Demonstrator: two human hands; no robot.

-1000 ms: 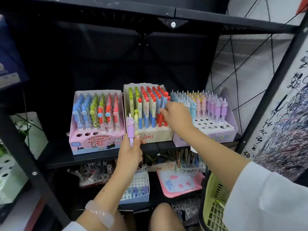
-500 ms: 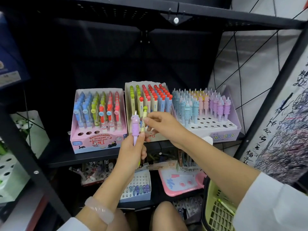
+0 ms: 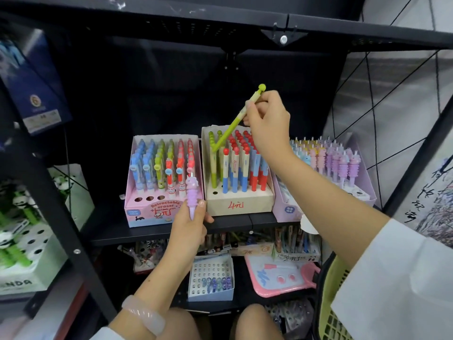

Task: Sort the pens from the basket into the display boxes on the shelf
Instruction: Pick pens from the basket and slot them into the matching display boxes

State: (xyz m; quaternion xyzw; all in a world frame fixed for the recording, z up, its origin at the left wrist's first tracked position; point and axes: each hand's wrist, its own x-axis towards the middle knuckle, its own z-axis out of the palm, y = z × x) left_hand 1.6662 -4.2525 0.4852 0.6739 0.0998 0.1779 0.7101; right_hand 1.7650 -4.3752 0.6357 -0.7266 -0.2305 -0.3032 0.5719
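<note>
My right hand [image 3: 268, 121] pinches a green pen [image 3: 235, 121] with a round green knob, held slanted above the beige middle display box [image 3: 241, 204]; its tip points down at the box's green column on the left. My left hand [image 3: 188, 224] grips a purple unicorn pen [image 3: 191, 192] upright in front of the pink left display box [image 3: 147, 212]. The lilac right display box [image 3: 286, 209] holds pastel unicorn pens. A yellow-green basket [image 3: 329, 303] sits at the lower right, partly behind my white sleeve.
A black shelf board [image 3: 232, 223] carries the three boxes, with a black upper shelf [image 3: 282, 23] overhead. Below lie a small white pen tray [image 3: 210, 280] and a pink board [image 3: 279, 278]. A black slanted post [image 3: 61, 217] and panda pen boxes [image 3: 19, 241] are at the left.
My right hand took the green pen from my left hand and lifted it up over the beige box. My left hand now holds only the purple unicorn pen.
</note>
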